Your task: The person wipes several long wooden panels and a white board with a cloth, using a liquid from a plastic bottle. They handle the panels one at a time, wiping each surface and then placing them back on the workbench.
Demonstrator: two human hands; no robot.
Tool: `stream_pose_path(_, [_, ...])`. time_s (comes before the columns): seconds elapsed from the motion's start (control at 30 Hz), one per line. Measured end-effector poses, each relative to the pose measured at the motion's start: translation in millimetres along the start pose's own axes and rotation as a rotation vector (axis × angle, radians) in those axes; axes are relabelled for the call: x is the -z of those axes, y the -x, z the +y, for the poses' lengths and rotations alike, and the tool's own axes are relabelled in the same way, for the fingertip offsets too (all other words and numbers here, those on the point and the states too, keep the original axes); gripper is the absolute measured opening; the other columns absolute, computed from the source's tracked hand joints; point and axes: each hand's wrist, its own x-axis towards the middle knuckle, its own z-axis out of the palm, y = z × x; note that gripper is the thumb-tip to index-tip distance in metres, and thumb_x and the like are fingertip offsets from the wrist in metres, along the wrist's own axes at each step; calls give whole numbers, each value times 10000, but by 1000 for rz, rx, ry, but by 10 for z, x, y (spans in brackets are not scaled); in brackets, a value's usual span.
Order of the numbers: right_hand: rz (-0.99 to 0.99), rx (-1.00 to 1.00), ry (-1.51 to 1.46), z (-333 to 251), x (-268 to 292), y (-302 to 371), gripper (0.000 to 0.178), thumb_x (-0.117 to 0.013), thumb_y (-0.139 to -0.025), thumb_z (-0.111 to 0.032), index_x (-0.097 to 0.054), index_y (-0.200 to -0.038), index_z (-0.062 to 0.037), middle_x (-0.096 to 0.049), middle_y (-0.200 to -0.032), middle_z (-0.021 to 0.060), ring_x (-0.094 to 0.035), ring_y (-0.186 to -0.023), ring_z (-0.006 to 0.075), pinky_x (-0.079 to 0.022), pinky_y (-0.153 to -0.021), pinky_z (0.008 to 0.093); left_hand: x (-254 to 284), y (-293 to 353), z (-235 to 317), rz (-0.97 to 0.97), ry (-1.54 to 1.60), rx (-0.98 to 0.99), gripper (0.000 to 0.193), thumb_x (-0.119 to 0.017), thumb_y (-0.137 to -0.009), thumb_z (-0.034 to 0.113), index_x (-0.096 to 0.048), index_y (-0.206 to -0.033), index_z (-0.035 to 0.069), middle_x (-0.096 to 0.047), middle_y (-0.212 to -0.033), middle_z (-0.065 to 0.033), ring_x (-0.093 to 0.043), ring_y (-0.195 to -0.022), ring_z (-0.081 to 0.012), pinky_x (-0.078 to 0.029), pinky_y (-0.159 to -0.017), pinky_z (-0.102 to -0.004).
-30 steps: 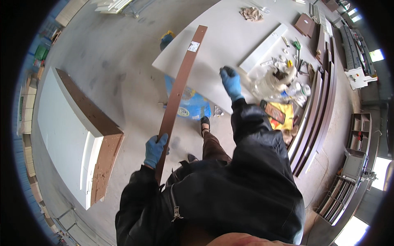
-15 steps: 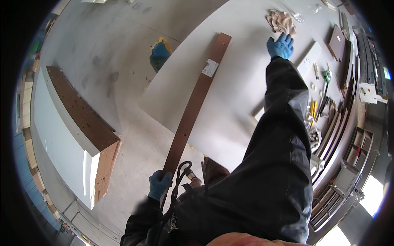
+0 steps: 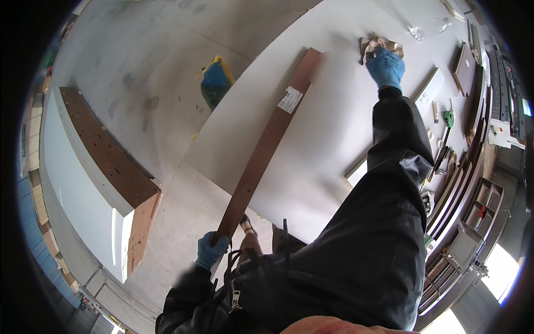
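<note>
A long narrow brown board [image 3: 261, 147] with a white label [image 3: 290, 100] slants from the near end up over the white table [image 3: 311, 183]. My left hand [image 3: 212, 250], in a blue glove, is closed round its near end. At the far side of the table lies a crumpled beige cloth [image 3: 392, 45]. My right hand [image 3: 386, 68], also gloved in blue, is on the cloth, its fingers bent and closed on it. Its fingertips are partly hidden behind the hand.
Right of my arm lie a white strip [image 3: 428, 86], a green-headed tool [image 3: 448, 118] and stacked brown boards [image 3: 453, 192]. Clear plastic bottles [image 3: 416, 32] lie beyond the cloth. A bag-lined bin [image 3: 216, 80] stands on the floor, and a large white and brown panel piece [image 3: 92, 183] stands left.
My right hand has reached farther forward, from just short of the cloth onto it, and its fingers have closed. The left hand keeps its hold on the board.
</note>
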Motion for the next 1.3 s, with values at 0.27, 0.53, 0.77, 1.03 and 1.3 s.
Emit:
stream_pose_path(0.27, [227,77,-420,-25,-527,419,517,-680,-913,-450,-652,-1343,-164,-596,-1484,115,-522,-1390,328,-414,-1147,478,142,-328,-73,-93,-87,9,294,-764,-956,283,-722,-963,-8,-730,-730,-76,-690,-642,-147,-551,-604,-336])
stream_pose_path(0.53, [417,133,-964,-1612,527,2540,181,-642,-885,-21,-711,-1052,-5,-668,-830,226,-651,-725,444,-519,-643,478,381,-829,-94,-266,-173,-101,356,-763,-971,278,-657,-1090,-40,-724,-784,-88,-685,-643,-156,-561,-585,-319])
stream_pose_path(0.77, [127,281,-687,-3087,1042,4067,657,-681,-895,-306,-530,-1439,30,-426,-1593,277,-362,-1491,512,-290,-1225,616,405,-842,242,-204,-246,-225,535,-721,-954,530,-690,-945,-4,-727,-730,-136,-717,-651,-262,-554,-635,-393])
stream_pose_path(1.03, [267,141,-778,-2636,675,2987,610,-656,-956,-312,-512,-1468,-11,-442,-1568,304,-393,-1460,516,-309,-1224,560,360,-798,202,-236,-127,-122,447,-735,-979,439,-662,-987,-2,-680,-692,-81,-649,-560,-173,-534,-536,-342])
stream_pose_path(1.3, [82,353,-789,-3109,871,4536,568,-726,-873,-270,-609,-1388,-59,-456,-1604,188,-420,-1500,387,-334,-1211,553,344,-900,14,-202,-239,-249,526,-699,-973,542,-691,-947,16,-729,-714,-133,-739,-679,-286,-571,-650,-408])
